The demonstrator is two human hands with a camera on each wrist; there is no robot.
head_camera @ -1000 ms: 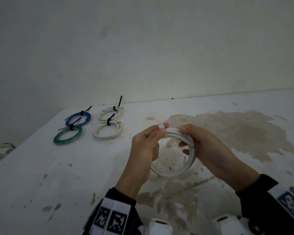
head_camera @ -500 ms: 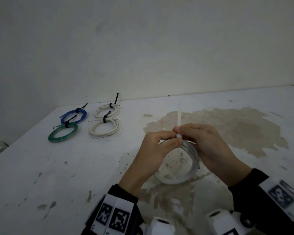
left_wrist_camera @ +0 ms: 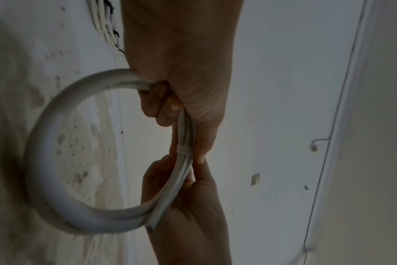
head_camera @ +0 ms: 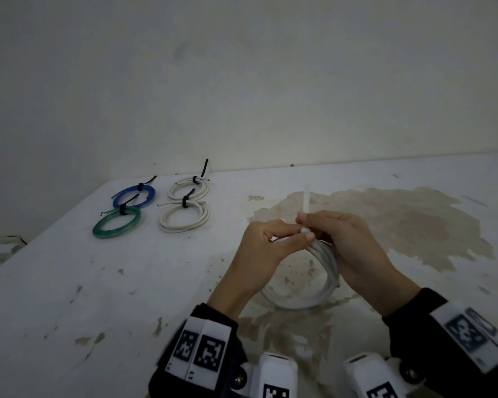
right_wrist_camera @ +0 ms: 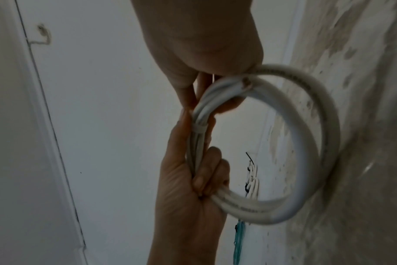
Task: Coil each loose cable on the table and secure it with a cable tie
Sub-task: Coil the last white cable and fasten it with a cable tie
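A white cable coil [head_camera: 327,271] stands upright just above the stained table [head_camera: 127,282], held between both hands. My left hand [head_camera: 293,239] curls round its top left, the thumb pressing beside a white cable tie [left_wrist_camera: 184,149] wrapped round the strands. My right hand [head_camera: 314,222] grips the coil's right side, fingertips meeting the left hand's at the tie. The tie's tail [head_camera: 306,201] sticks straight up above the fingers. In the right wrist view the tie [right_wrist_camera: 200,128] cinches the strands of the coil [right_wrist_camera: 317,125] between the two hands.
Several tied coils lie at the back left: a blue one [head_camera: 134,193], a green one [head_camera: 116,226] and two white ones [head_camera: 189,188] [head_camera: 184,222], each with a black tie. A wall runs behind the table. The table's left edge slants off at the left.
The hands have drawn together at the coil's top. The tie, earlier under the left thumb, now wraps the strands with its tail standing up. The coil sits lower.
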